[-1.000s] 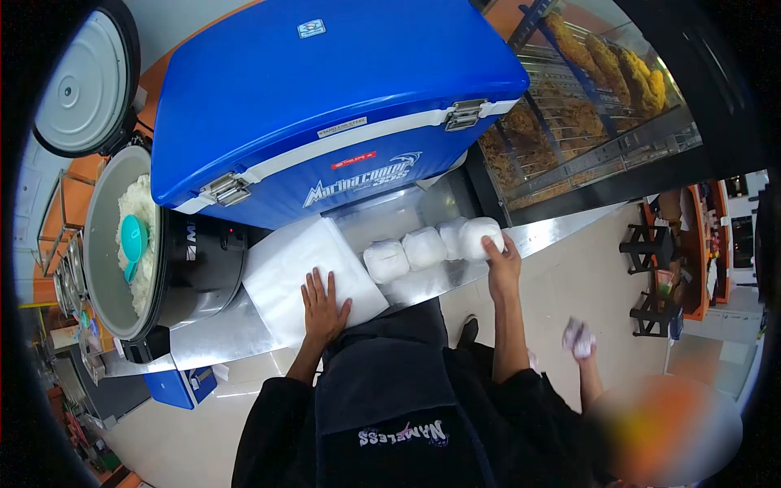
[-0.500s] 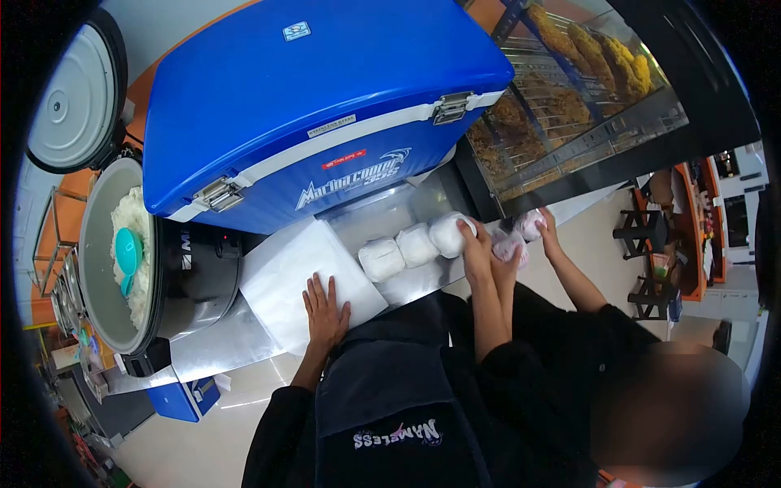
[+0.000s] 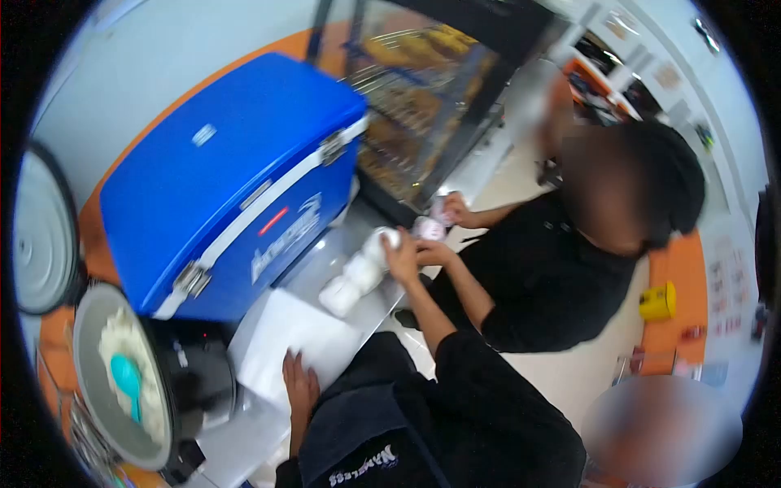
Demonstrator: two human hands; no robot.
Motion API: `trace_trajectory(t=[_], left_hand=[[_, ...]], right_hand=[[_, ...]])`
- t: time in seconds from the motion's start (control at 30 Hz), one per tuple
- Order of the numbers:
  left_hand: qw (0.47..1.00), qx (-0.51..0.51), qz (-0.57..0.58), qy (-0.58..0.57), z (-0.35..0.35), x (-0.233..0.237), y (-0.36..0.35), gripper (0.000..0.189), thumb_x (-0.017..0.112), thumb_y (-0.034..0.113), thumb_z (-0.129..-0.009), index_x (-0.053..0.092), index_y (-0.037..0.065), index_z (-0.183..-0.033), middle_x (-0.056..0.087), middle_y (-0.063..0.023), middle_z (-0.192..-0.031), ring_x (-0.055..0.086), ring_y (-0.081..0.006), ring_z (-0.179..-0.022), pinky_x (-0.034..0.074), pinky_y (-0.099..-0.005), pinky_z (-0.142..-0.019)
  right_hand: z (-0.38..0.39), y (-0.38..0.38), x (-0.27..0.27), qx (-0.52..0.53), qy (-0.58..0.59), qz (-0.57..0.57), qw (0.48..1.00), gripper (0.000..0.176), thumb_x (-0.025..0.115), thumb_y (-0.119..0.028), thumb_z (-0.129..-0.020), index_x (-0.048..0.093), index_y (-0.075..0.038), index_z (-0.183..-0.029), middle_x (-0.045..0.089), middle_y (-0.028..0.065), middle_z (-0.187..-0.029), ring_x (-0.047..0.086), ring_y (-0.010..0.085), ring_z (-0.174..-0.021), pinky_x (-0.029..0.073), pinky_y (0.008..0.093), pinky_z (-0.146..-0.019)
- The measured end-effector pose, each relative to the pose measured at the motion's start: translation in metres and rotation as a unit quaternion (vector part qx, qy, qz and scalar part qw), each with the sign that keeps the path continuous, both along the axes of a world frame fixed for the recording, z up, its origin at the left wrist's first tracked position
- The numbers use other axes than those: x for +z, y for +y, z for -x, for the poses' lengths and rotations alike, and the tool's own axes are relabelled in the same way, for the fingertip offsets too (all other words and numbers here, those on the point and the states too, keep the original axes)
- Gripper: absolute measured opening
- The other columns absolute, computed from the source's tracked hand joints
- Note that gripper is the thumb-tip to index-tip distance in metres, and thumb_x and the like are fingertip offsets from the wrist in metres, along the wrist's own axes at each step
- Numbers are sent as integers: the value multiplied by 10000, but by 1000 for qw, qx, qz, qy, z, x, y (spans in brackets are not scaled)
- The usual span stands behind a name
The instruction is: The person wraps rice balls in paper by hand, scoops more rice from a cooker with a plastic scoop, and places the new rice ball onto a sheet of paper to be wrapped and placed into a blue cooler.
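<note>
My left hand (image 3: 301,381) lies with its fingers stretched out at the near edge of a stack of white paper sheets (image 3: 285,337). My right hand (image 3: 401,259) reaches across to the far end of a row of white paper-wrapped bundles (image 3: 362,274), its fingers closed around the end one (image 3: 381,242). Beyond it, the co-worker's hands hold pinkish wrapped bundles (image 3: 429,228). One co-worker's hand (image 3: 434,254) is close beside my right hand. The bundles' contents are hidden.
A large blue cooler box (image 3: 236,179) stands behind the sheets. To the left is a rice cooker (image 3: 159,366) with rice and a turquoise scoop (image 3: 126,376). A glass food display case (image 3: 415,98) stands at the back. The co-worker (image 3: 537,268) stands to the right.
My view has turned and shifted right, blurring slightly, so more of the co-worker shows. My left hand remains on the sheets and my right hand at the end bundle.
</note>
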State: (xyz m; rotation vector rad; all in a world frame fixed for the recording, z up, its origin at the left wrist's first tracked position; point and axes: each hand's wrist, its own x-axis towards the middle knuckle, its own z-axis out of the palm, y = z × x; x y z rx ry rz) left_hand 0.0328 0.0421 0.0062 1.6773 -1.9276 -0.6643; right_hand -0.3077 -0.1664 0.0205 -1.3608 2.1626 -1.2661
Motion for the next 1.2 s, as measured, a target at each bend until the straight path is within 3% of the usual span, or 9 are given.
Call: trace_trajectory(t=[0.2,0.3,0.43,0.53,0.57,0.63,0.73,0.8,1.2], left_hand=[[995,-83,-53,16,-32,5,15,494,542,92,-868,441,-53,-1329,311,-295,-1458,299,-450,-1338,249,-504,-1114],[990,-132,-37,-15,-48,6,22,521,563,138,-862,439,-47,-1333,289,-291,-1473,281,-445,-1352,231,-516,-1119],[976,-185,-48,-107,-60,4,34,732,651,317,-829,355,-29,-1402,173,-319,-1506,179,-477,-1395,147,-581,-1130],[969,-210,-48,-120,-65,-10,38,838,666,397,-816,299,-24,-1440,115,-338,-1513,116,-499,-1406,106,-598,-1133],[967,-216,-46,-125,-66,-11,39,848,660,411,-820,289,-24,-1447,106,-340,-1515,104,-502,-1407,99,-599,-1134],[966,-220,-41,-132,-66,-16,39,865,646,442,-826,275,-22,-1455,99,-344,-1515,95,-500,-1411,90,-602,-1134],[963,-225,-50,-141,-62,-19,36,855,609,462,-856,259,-33,-1458,77,-361,-1508,52,-515,-1409,83,-613,-1126],[966,-214,-23,-145,-64,-23,41,853,620,469,-838,286,-17,-1454,94,-354,-1510,89,-502,-1412,90,-606,-1132],[959,-228,-20,-167,-69,-34,39,973,591,623,-792,273,2,-1470,85,-361,-1510,82,-508,-1412,89,-610,-1127]], right_hand=[[-20,45,55,-10,39,-84,996,768,600,-402,-886,299,60,-1421,407,335,-1357,386,446,-1293,305,467,-1086],[-34,94,69,37,37,27,998,680,630,-319,-868,362,40,-1380,406,326,-1332,406,441,-1265,360,448,-1043],[-68,186,52,69,-85,-20,994,505,610,-203,-866,455,32,-1286,586,251,-1110,617,317,-934,491,412,-819],[-108,269,17,126,-112,-180,969,450,583,-187,-898,490,17,-1288,657,172,-985,655,199,-811,528,331,-743],[-126,293,51,177,-153,-296,926,519,613,-344,-890,527,28,-1242,640,231,-1095,628,301,-1019,485,399,-900],[-157,351,-7,332,-111,-334,875,654,577,-465,-910,462,-9,-1364,518,237,-1338,487,333,-1262,379,387,-1062],[-160,357,13,257,-332,-430,799,737,529,-549,-914,389,-49,-1437,372,202,-1479,329,347,-1382,256,375,-1146],[-159,354,6,302,-243,-454,802,739,503,-564,-917,391,-52,-1438,395,199,-1465,352,339,-1370,262,377,-1143],[-168,342,7,304,-262,-456,794,713,481,-548,-938,392,-49,-1439,379,170,-1483,350,299,-1374,250,356,-1147]])
